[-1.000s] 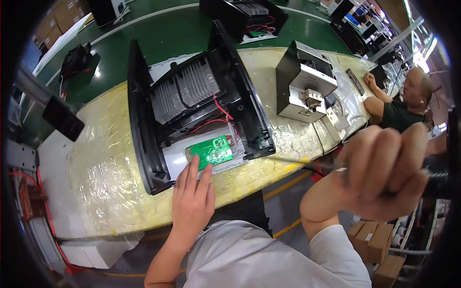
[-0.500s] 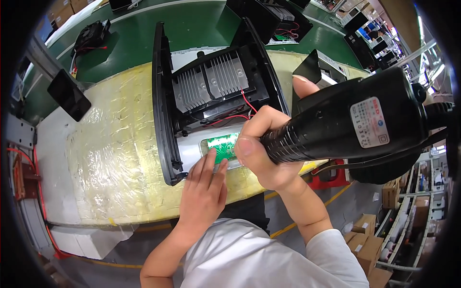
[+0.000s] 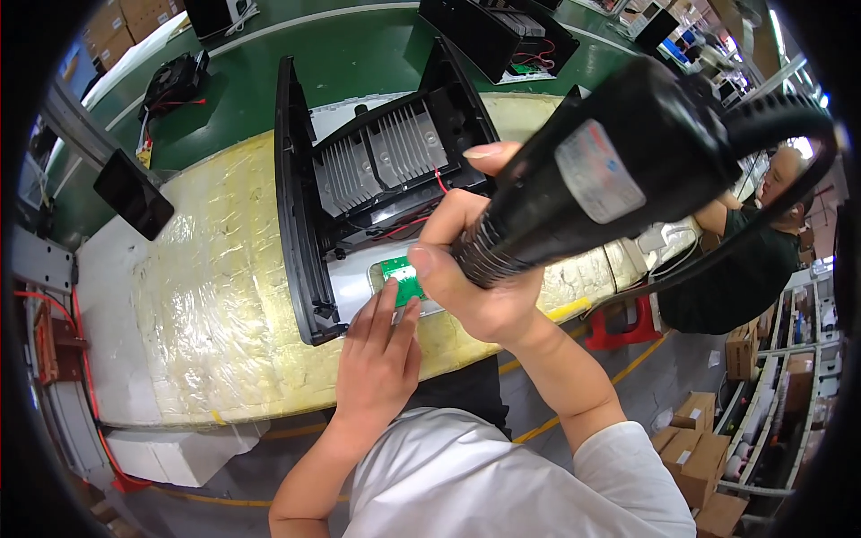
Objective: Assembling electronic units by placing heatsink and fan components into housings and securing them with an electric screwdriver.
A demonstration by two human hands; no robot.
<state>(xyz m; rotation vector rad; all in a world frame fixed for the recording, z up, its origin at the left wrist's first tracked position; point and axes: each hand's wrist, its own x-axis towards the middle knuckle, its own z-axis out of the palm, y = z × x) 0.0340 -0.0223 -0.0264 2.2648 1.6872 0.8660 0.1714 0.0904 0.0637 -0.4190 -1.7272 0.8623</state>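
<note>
My right hand [image 3: 489, 291] is wrapped round the ribbed grip of a black electric screwdriver [image 3: 538, 215], whose cord curves off at the right. The tool leans up and away to the right; its tip is hidden behind my hand. With fingers stretched out, my left hand [image 3: 378, 359] lies against the near edge of a green circuit board [image 3: 399, 272]. That board sits in a recess of a white panel, inside an open black device housing [image 3: 296, 206]. Behind it are finned metal heat sinks [image 3: 377, 161] and red wires [image 3: 401, 229]. My right hand covers part of the board.
Yellowish plastic-wrapped padding [image 3: 215, 296] lies under the housing. A dark phone-like screen [image 3: 134, 195] stands at the left, with a black fan-like part [image 3: 175, 79] beyond it. Another opened black housing [image 3: 502, 40] is at the back. A person [image 3: 749, 260] sits at the right, near a red stool [image 3: 623, 323].
My right hand and the screwdriver have shifted left, and the tool now tilts more steeply. My left hand stays at the board. A person has come into view at the right.
</note>
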